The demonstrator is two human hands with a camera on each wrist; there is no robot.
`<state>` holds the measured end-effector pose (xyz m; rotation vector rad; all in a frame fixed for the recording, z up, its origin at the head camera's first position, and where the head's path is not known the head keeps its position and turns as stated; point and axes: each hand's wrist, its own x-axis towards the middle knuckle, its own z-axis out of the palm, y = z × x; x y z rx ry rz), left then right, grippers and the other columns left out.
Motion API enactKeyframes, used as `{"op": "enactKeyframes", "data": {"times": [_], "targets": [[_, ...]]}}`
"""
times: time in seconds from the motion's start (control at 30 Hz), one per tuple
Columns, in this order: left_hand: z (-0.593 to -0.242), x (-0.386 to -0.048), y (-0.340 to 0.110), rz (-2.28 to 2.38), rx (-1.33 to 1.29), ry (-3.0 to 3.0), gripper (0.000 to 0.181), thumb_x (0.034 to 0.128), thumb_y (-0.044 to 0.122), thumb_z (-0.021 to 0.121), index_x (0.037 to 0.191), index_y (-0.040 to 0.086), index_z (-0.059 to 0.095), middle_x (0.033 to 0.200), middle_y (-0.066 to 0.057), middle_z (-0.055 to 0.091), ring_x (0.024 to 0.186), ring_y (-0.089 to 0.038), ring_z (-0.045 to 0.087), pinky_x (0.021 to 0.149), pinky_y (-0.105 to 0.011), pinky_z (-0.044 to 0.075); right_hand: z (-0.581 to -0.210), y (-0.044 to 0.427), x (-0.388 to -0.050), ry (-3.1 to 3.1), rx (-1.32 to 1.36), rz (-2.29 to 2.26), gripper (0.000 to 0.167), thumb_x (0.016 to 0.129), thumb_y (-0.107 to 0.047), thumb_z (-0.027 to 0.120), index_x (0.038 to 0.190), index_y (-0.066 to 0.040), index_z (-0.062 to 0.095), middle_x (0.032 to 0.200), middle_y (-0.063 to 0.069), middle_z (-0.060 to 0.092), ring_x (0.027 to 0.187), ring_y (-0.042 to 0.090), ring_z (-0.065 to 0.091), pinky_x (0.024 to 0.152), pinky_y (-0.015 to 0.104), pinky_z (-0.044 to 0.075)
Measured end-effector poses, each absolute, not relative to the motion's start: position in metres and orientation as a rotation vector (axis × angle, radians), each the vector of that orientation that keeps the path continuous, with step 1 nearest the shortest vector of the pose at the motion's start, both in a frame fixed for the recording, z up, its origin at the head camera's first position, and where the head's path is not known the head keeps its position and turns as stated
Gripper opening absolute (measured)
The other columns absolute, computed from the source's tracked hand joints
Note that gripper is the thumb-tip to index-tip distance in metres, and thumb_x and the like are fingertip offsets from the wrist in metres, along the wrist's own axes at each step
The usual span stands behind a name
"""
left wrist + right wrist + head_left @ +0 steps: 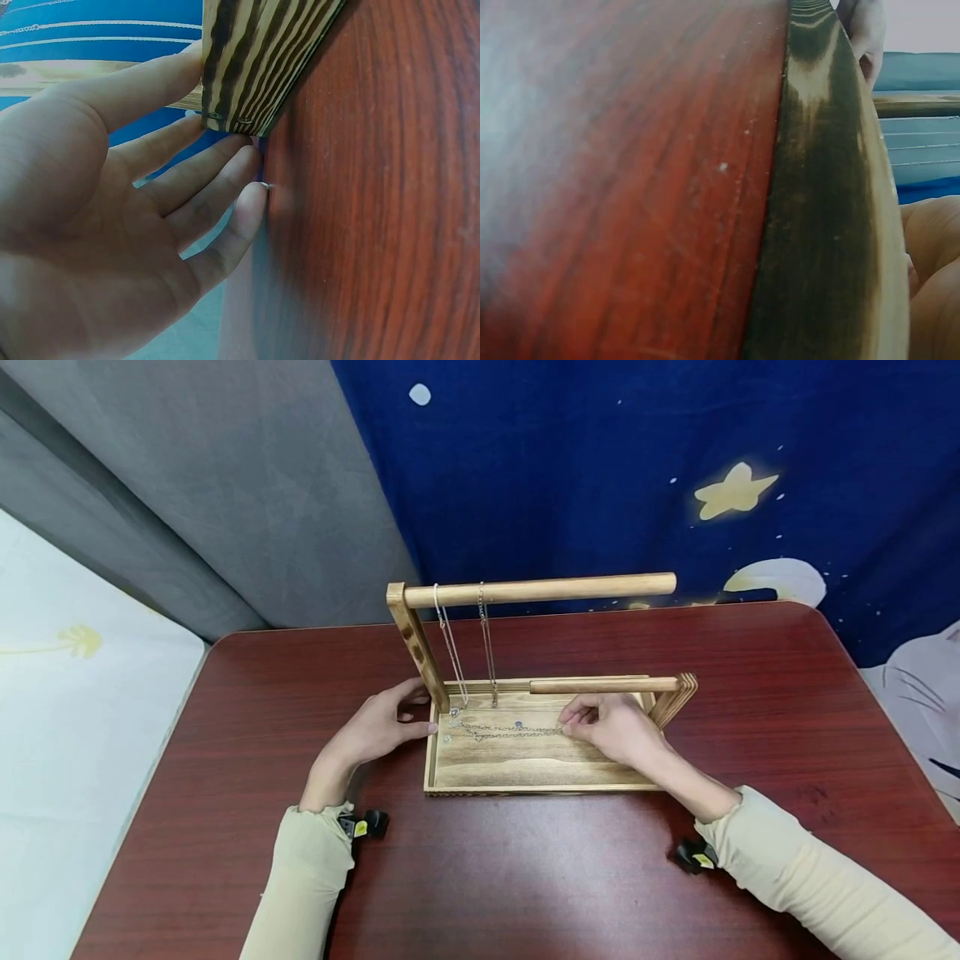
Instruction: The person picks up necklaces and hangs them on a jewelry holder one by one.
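Note:
A wooden jewelry stand (540,777) with a tray base sits on the table. My right hand (611,727) reaches into the tray and pinches the right end of a thin chain necklace (517,734), which lies in two strands across the tray floor. Small pendants sit around its left end. At the tray's left end is my left hand (378,722), its thumb touching the edge and its fingers loosely extended behind. The left wrist view shows this hand (127,202) against the striped wooden end wall (255,60). In the right wrist view, the tray's front wall hides most of the right hand (937,247).
Two necklaces hang from the upper bar (540,589), near the left upright (420,647). A shorter, lower bar (600,685) extends left from the right upright (673,700). Dark red tabletop (525,877) surrounds the stand. Grey and blue curtains (562,468) hang behind.

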<state>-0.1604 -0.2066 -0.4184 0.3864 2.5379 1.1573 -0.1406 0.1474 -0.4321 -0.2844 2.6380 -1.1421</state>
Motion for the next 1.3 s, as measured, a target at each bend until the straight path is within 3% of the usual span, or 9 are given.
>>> {"op": "enactKeyframes", "data": {"times": [0.2,0.5,0.73,1.07,1.3], "targets": [[-0.419,-0.160,-0.206,1.169,0.388,2.525,0.065,0.0893,0.018,0.076,0.147,0.010,0.047,0.136,-0.012,0.059,0.126,-0.026,0.055,0.100,-0.044,0.047,-0.429,0.147,-0.139,2.628,-0.331,-1.193,0.004,0.089,-0.018,0.074,0.093,-0.016,0.074,0.084,-0.005,0.069,0.079,0.011,0.064,0.070,0.029,0.051],[-0.418,-0.159,-0.204,1.143,0.394,2.535,0.068,0.0889,0.022,0.077,0.148,0.011,0.045,0.133,-0.014,0.061,0.122,-0.030,0.058,0.100,-0.050,0.045,-0.429,0.149,-0.137,2.565,-0.341,-1.267,0.005,0.091,-0.016,0.073,0.095,-0.016,0.074,0.088,-0.004,0.072,0.081,0.011,0.066,0.070,0.029,0.052],[-0.418,-0.160,-0.205,1.158,0.396,2.531,0.068,0.0887,0.020,0.077,0.148,0.010,0.045,0.134,-0.014,0.061,0.123,-0.030,0.058,0.101,-0.049,0.045,-0.422,0.152,-0.138,2.440,-0.285,-1.354,0.012,0.092,-0.016,0.071,0.102,-0.012,0.075,0.097,0.002,0.073,0.088,0.018,0.068,0.071,0.029,0.053],[-0.417,-0.158,-0.206,1.148,0.369,2.524,0.068,0.0891,0.020,0.077,0.148,0.011,0.045,0.135,-0.014,0.059,0.123,-0.030,0.057,0.100,-0.049,0.046,-0.418,0.153,-0.135,2.395,-0.284,-1.424,0.010,0.092,-0.016,0.071,0.101,-0.012,0.074,0.099,0.004,0.072,0.089,0.019,0.067,0.074,0.027,0.053],[-0.418,-0.160,-0.206,1.170,0.395,2.516,0.067,0.0894,0.018,0.076,0.148,0.009,0.045,0.136,-0.014,0.059,0.126,-0.029,0.055,0.100,-0.046,0.047,-0.411,0.154,-0.131,2.273,-0.259,-1.581,0.016,0.092,-0.015,0.071,0.104,-0.005,0.071,0.105,0.008,0.070,0.095,0.018,0.065,0.080,0.026,0.053]]}}
